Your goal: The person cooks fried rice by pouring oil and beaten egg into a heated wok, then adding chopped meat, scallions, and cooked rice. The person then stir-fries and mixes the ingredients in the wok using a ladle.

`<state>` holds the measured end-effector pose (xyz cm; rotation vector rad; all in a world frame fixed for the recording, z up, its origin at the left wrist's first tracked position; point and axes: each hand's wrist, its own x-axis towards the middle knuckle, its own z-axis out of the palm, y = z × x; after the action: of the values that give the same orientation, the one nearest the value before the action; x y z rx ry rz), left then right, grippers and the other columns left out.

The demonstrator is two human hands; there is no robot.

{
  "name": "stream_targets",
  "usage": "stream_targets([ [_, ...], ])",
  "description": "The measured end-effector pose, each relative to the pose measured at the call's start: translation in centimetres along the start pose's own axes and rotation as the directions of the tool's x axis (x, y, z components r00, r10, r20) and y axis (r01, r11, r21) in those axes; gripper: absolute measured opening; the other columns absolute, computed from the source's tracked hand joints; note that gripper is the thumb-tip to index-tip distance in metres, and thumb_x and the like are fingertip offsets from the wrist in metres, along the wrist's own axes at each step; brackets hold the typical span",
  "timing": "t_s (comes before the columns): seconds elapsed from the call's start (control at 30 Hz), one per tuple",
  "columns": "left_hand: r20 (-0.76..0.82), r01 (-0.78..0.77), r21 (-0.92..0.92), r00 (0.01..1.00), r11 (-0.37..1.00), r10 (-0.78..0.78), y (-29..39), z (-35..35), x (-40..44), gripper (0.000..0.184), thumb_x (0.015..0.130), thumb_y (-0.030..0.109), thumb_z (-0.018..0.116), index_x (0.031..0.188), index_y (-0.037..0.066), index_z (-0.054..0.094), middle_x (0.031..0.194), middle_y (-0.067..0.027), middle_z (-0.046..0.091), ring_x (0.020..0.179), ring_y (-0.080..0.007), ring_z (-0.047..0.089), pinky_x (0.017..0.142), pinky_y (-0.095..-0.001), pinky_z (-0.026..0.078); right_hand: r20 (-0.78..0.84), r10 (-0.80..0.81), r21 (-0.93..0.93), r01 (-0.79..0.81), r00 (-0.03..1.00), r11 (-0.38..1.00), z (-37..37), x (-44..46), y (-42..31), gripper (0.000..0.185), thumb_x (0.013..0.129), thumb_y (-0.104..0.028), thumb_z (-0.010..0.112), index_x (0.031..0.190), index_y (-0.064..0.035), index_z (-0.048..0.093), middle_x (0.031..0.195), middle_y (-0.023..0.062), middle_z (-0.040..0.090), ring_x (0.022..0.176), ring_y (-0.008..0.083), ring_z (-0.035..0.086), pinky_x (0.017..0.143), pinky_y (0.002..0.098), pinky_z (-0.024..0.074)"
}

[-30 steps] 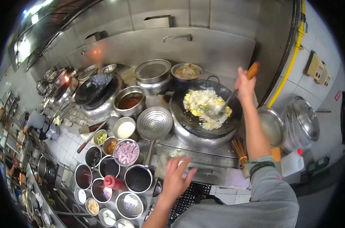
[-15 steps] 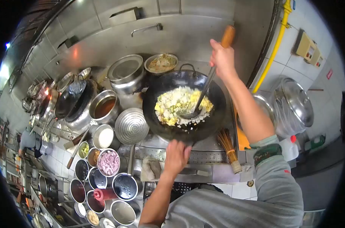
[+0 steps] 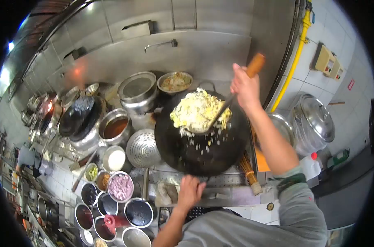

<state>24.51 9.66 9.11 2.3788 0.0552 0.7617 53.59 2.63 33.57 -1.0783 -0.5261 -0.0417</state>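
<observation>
My right hand is closed around the wooden handle of a long metal wok ladle. The ladle's lower end is in a mass of rice with yellow egg and green bits, heaped toward the far side of a black wok. Loose grains lie scattered on the wok's bare near side. At the wok's near rim, my left hand is closed, apparently on the near handle, which its fingers mostly hide. A bamboo brush lies right of the wok, and a folded cloth lies left of my left hand.
A perforated strainer and a pot of brown liquid stand left of the wok. Several seasoning containers surround a bowl of chopped onion. Behind are a lidded pot and a food bowl. A faucet juts from the wall.
The wok has tilted and come nearer to me, along with my left hand. The rice has bunched up toward the far side. My right hand and the ladle have moved lower and slightly right.
</observation>
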Motion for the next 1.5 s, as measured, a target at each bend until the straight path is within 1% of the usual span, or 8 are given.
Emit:
stream_targets([
  [0.27,-0.026,0.057,0.027,0.998,0.998,-0.056,-2.5,0.7,8.6,0.021,0.080,0.017,0.072,0.085,0.004,0.057,0.087,-0.0167,0.052,0.085,-0.0381,0.051,0.074,-0.0473,0.042,0.097,-0.055,0.038,0.052,0.994,0.998,-2.7,2.0,-3.5,0.042,0.090,-0.029,0.068,0.062,-0.0155,0.039,0.048,-0.0047,0.034,0.038,0.0082,0.033,0.038,0.0285,0.0305],
  [0.57,-0.229,0.230,0.238,0.957,0.944,-0.176,3.0,-10.5,1.9,0.065,0.073,0.019,0.080,0.130,0.003,0.053,0.136,-0.0240,0.046,0.130,-0.0413,0.041,0.107,-0.0487,0.034,0.153,0.094,0.152,-0.117,0.984,0.981,0.1,5.6,4.4,0.037,0.088,-0.027,0.070,0.067,-0.0129,0.043,0.050,-0.0046,0.038,0.038,0.0074,0.034,0.037,0.0261,0.0300],
  [0.77,-0.765,0.731,0.238,0.547,0.640,-0.341,1.2,-17.8,-12.6,0.066,0.085,0.012,0.070,0.141,-0.003,0.039,0.140,-0.0223,0.042,0.131,-0.0353,0.041,0.110,-0.0447,0.032,0.264,0.243,-0.002,-0.251,0.933,0.968,2.5,9.5,6.9,0.029,0.090,-0.027,0.069,0.078,-0.0143,0.045,0.054,-0.0071,0.034,0.040,0.0063,0.032,0.038,0.0255,0.0280],
  [0.83,-0.820,0.802,0.349,0.512,0.485,-0.256,-0.1,-18.7,-17.5,0.065,0.088,0.015,0.070,0.141,-0.005,0.037,0.139,-0.0231,0.044,0.129,-0.0369,0.042,0.111,-0.0443,0.031,0.248,0.155,0.106,-0.186,0.956,0.977,2.1,9.1,7.0,0.031,0.090,-0.029,0.069,0.077,-0.0146,0.044,0.054,-0.0070,0.034,0.040,0.0064,0.031,0.038,0.0256,0.0282],
  [1.0,-0.840,0.948,-0.017,0.159,0.318,-0.519,-4.3,-18.1,-24.0,0.082,0.084,0.029,0.077,0.143,-0.008,0.033,0.144,-0.0280,0.040,0.131,-0.0381,0.043,0.111,-0.0438,0.031,0.305,0.286,-0.007,-0.298,0.908,0.955,4.1,9.3,8.6,0.033,0.091,-0.030,0.068,0.076,-0.0161,0.041,0.054,-0.0074,0.032,0.039,0.0061,0.029,0.038,0.0259,0.0251],
  [1.13,-0.798,0.941,-0.017,0.190,0.338,-0.571,-6.1,-18.1,-24.3,0.092,0.076,0.033,0.083,0.142,-0.008,0.034,0.142,-0.0278,0.044,0.130,-0.0381,0.044,0.110,-0.0429,0.033,0.305,0.190,0.061,-0.219,0.933,0.974,2.6,5.3,2.4,0.038,0.090,-0.028,0.070,0.067,-0.0169,0.041,0.050,-0.0080,0.032,0.037,0.0057,0.028,0.037,0.0254,0.0224],
  [1.33,-0.855,0.932,-0.017,0.173,0.361,-0.488,-7.5,-18.1,-22.4,0.080,0.058,0.032,0.090,0.123,0.002,0.055,0.113,-0.0194,0.063,0.108,-0.0377,0.058,0.098,-0.0457,0.041,0.214,0.194,0.010,-0.201,0.957,0.980,2.8,4.2,6.0,0.018,0.091,-0.026,0.069,0.091,-0.0130,0.055,0.054,-0.0102,0.033,0.040,0.0028,0.028,0.038,0.0225,0.0221],
  [1.5,-0.899,0.953,-0.054,0.084,0.300,-0.429,-8.2,-17.7,-22.4,0.072,0.056,0.034,0.089,0.116,0.008,0.058,0.108,-0.0144,0.065,0.103,-0.0352,0.061,0.094,-0.0519,0.037,0.202,0.031,0.131,-0.058,0.979,0.990,2.9,2.8,11.2,0.026,0.094,-0.025,0.065,0.081,-0.0154,0.045,0.051,-0.0092,0.030,0.038,0.0028,0.028,0.035,0.0222,0.0229],
])
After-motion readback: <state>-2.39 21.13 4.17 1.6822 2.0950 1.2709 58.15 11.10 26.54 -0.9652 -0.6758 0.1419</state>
